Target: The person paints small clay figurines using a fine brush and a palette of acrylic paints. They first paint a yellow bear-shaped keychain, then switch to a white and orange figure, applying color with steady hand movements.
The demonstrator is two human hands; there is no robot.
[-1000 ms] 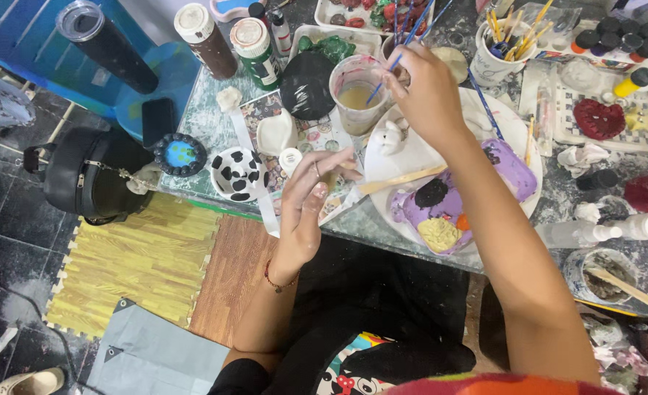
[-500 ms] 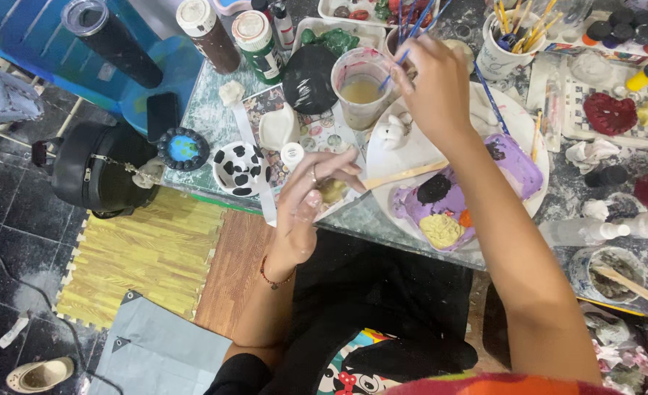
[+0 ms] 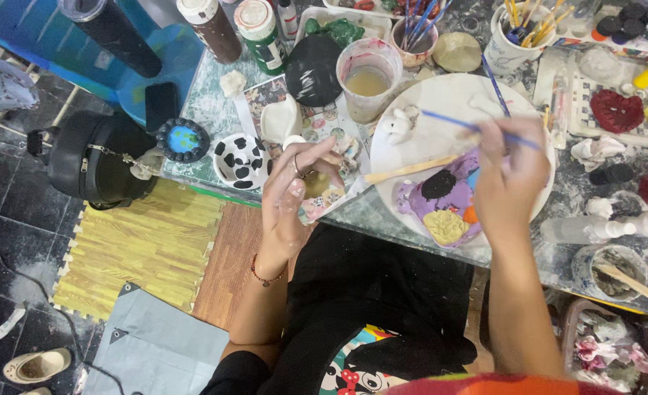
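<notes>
I saw both forearms bare, with no sleeves reaching them. The left hand wore a thin dark red beaded bracelet at the wrist and a ring on one finger. The right hand carried nothing. Black clothing covered the lap, and a bright cartoon-print fabric edge showed below.

A thin blue-handled paintbrush is held nearly level, slightly tilted, in the grip of the right hand, above a round white plate. Purple, black, yellow and orange paint patches are spread over the plate's near part. A small pale object, possibly a clay piece, is pinched between the fingers of the left hand at the worktop edge; its shape cannot be made out.
</notes>
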